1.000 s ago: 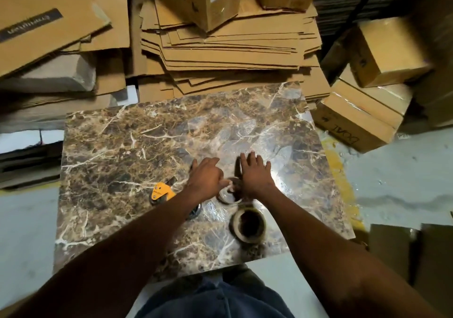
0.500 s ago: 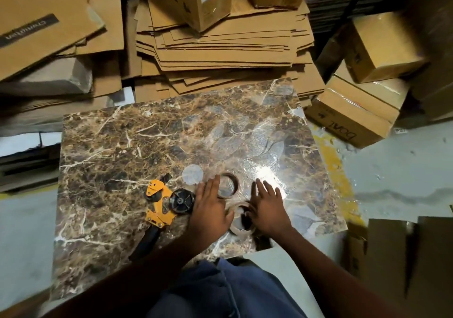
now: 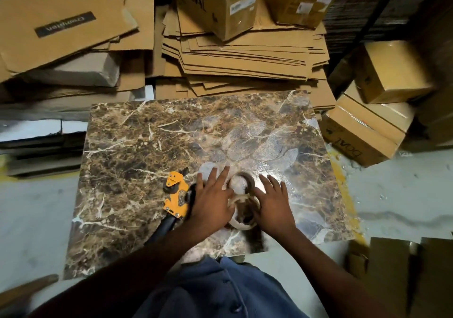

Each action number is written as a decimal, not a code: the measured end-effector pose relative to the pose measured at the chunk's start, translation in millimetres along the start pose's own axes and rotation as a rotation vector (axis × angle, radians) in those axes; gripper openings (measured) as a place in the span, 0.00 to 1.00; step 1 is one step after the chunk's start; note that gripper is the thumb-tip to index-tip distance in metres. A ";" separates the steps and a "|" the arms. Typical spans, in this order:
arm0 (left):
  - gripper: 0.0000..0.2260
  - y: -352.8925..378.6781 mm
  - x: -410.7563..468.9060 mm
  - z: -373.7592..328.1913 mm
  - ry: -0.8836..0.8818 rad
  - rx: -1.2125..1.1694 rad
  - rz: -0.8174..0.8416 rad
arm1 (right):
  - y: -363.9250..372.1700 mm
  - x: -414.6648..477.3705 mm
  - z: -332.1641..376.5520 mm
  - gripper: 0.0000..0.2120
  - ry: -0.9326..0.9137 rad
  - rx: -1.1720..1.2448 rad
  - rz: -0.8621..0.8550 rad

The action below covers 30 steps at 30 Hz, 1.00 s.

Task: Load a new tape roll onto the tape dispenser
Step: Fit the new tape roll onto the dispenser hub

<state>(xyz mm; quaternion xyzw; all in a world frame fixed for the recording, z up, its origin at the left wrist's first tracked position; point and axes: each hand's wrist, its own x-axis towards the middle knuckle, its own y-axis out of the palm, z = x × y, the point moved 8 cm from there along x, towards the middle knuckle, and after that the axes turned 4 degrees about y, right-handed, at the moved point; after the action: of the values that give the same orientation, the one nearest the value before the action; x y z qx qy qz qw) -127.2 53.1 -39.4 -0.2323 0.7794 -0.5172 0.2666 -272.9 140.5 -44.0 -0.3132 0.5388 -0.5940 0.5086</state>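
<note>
A clear tape roll [image 3: 242, 211] with a brown core sits near the front edge of the marble slab [image 3: 147, 146], lifted a little and tilted between my hands. My left hand [image 3: 212, 200] presses its left side, fingers spread, and my right hand [image 3: 272, 205] holds its right side. Just beyond it lies a thin empty cardboard core [image 3: 241, 182]. The yellow tape dispenser [image 3: 175, 195] lies flat to the left, its wheel partly hidden under my left hand, its black handle running toward me.
Flattened cardboard sheets [image 3: 245, 55] are stacked behind the slab, with sealed boxes [image 3: 220, 1] on top. More boxes [image 3: 362, 133] stand at the right. Grey floor with a yellow line [image 3: 343, 185] runs along the slab's right side.
Both hands drew back from the empty core to the full roll nearer me and closed in on its sides. The dispenser came into plain view at the left.
</note>
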 end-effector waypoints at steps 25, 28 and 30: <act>0.15 -50.3 -19.3 128.6 -0.233 -0.047 -0.021 | 11.0 79.7 124.7 0.13 -0.097 -0.083 0.033; 0.14 -45.7 -22.4 136.3 -0.254 -0.051 -0.017 | 9.9 78.4 131.2 0.13 -0.134 -0.063 0.028; 0.13 -42.4 -24.3 140.9 -0.284 -0.072 -0.004 | 12.6 79.5 134.6 0.14 -0.145 -0.066 0.039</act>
<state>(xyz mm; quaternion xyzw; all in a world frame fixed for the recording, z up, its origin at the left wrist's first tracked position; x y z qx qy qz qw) -12.9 -42.6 -41.1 -0.3142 0.7513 -0.4516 0.3645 -168.4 23.6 -40.1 -0.3614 0.5259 -0.5419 0.5470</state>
